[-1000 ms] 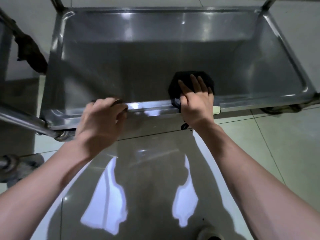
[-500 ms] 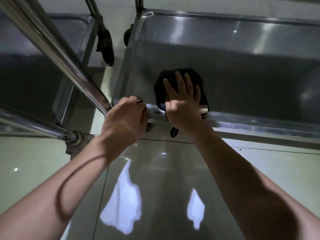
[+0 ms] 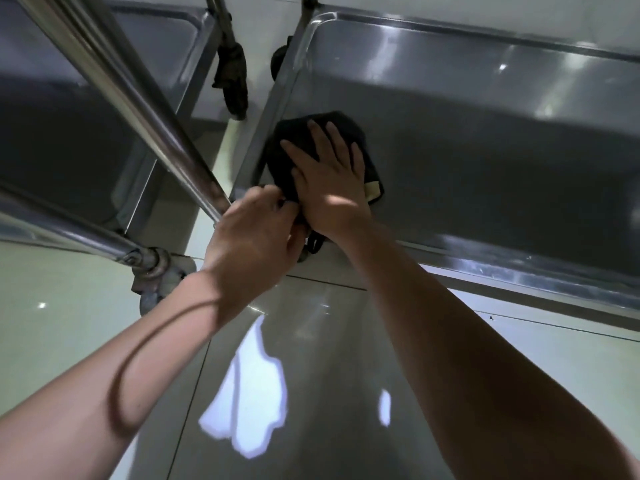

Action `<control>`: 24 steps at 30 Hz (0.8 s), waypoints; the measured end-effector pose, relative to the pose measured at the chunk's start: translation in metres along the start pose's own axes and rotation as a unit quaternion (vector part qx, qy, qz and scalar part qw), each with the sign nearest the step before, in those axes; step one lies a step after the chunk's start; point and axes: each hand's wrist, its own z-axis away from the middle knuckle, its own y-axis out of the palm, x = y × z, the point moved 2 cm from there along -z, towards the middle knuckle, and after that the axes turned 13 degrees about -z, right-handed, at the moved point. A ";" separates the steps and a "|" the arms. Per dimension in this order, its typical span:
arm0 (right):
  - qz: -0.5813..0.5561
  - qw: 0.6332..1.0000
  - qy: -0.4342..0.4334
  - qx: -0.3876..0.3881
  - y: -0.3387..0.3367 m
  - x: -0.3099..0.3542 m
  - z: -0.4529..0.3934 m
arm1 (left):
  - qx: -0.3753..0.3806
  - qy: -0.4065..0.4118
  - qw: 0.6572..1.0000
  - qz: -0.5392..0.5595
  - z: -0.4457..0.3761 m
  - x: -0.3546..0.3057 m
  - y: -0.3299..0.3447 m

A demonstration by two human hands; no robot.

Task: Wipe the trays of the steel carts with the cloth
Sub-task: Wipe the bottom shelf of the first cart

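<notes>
Your right hand [image 3: 330,188] lies flat, fingers spread, pressing the black cloth [image 3: 294,147] onto the floor of the steel tray [image 3: 485,140], in its near left corner. A loop of the cloth hangs over the tray's near rim, just below your wrist. Your left hand [image 3: 254,237] is curled around that same near rim at the corner, touching the cloth's edge and your right hand; how tightly it grips you cannot tell from here.

Close on your left, a slanted steel tube [image 3: 138,109] of the neighbouring cart crosses in front of the view and ends beside your left hand, crowding that corner. Behind it lies a second tray [image 3: 69,126], dark and shadowed. A dark rag [image 3: 232,81] hangs from an upright post between the two carts, well apart from your hands. Below, the glossy tiled floor [image 3: 69,323] shows bright reflections between your forearms.
</notes>
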 end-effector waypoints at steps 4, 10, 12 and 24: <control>0.011 0.999 0.031 -0.033 -0.017 -0.024 0.018 | 0.016 0.023 0.997 -0.070 -0.015 -0.015 -0.008; 0.020 0.989 0.129 -0.077 -0.078 -0.105 0.072 | -0.013 0.103 0.995 -0.009 -0.046 -0.088 -0.012; 0.025 0.982 0.163 -0.090 -0.097 -0.130 0.090 | -0.011 0.128 0.992 -0.007 -0.056 -0.117 -0.012; 0.014 0.927 0.325 -0.187 -0.173 -0.232 0.150 | 0.046 0.139 0.989 0.010 -0.073 -0.161 -0.015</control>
